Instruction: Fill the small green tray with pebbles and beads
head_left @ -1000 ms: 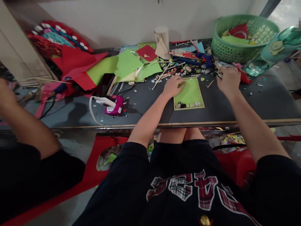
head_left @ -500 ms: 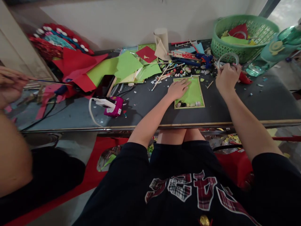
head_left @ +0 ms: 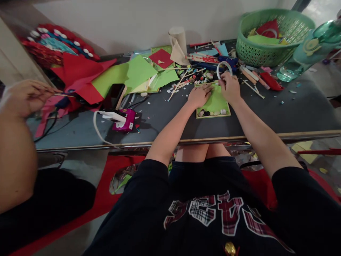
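Note:
A green rectangular panel (head_left: 217, 101) with a thin pale frame lies on the dark table, a row of pebbles (head_left: 213, 113) along its near edge. My left hand (head_left: 199, 96) rests with its fingers lying flat on the panel's left part. At the panel's upper right corner, my right hand (head_left: 229, 86) grips a roll of white tape (head_left: 224, 63), which stands up above the fingers. The right fingertips are close to the frame; whether they touch it I cannot tell.
Behind the panel lie loose pebbles, sticks and a blue glue gun (head_left: 228, 62). A green basket (head_left: 266, 53) and a bottle (head_left: 301, 58) stand at right. Left are coloured sheets (head_left: 141, 71), a phone (head_left: 114, 95), a purple power block (head_left: 124, 121) and another person's hand.
My right hand has moved left with the tape roll, from near the basket to the panel's corner. The other person's hand has come further into view. My left hand stays on the panel.

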Available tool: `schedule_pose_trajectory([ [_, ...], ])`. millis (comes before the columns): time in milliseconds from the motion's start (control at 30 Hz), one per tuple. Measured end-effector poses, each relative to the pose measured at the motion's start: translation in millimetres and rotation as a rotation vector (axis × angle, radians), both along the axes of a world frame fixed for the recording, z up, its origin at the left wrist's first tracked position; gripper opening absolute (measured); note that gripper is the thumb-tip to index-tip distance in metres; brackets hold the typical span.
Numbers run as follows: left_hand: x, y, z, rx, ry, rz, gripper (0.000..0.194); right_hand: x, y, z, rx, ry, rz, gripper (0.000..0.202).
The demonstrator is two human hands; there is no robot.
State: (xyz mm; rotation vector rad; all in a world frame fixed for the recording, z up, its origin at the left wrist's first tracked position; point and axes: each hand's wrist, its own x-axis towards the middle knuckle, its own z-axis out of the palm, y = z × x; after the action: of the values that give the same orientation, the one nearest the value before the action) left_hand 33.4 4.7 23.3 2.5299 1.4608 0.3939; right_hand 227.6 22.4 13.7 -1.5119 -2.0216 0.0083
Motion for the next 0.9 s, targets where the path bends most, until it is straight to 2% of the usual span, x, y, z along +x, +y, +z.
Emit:
schedule_pose_trajectory([
  [100,-13.9,6.4,-0.3,0.101,-0.138,0.237,0.045,4.6,-3.9,1.5,0.002,0.032,-0.049,0.027],
  [167,-24.1,12.0,-2.1,0.141,-0.195,0.322,0.043,5.0,-6.5,3.2,-0.006,0.044,-0.067,0.027],
  [367,-33.0,22.3,-9.7,0.094,-0.211,0.295,0.037,-1.9,-13.9,8.1,-0.051,0.027,-0.046,0.036],
  [467,-31.3,20.7,-8.3,0.124,-0.227,0.295,0.034,-5.0,-17.4,11.1,-0.076,0.014,-0.025,0.037],
  [633,-30.6,20.9,-4.7,0.121,-0.216,0.212,0.032,-5.4,-17.8,10.9,-0.093,0.009,-0.018,0.036],
  [800,-30.9,22.9,-4.3,0.074,-0.192,0.269,0.033,-6.4,-16.2,6.9,-0.092,-0.06,0.011,0.038],
  [900,-33.2,22.0,-2.1,0.064,-0.184,0.256,0.036,-7.0,-17.0,7.6,-0.102,-0.096,0.043,0.042],
])
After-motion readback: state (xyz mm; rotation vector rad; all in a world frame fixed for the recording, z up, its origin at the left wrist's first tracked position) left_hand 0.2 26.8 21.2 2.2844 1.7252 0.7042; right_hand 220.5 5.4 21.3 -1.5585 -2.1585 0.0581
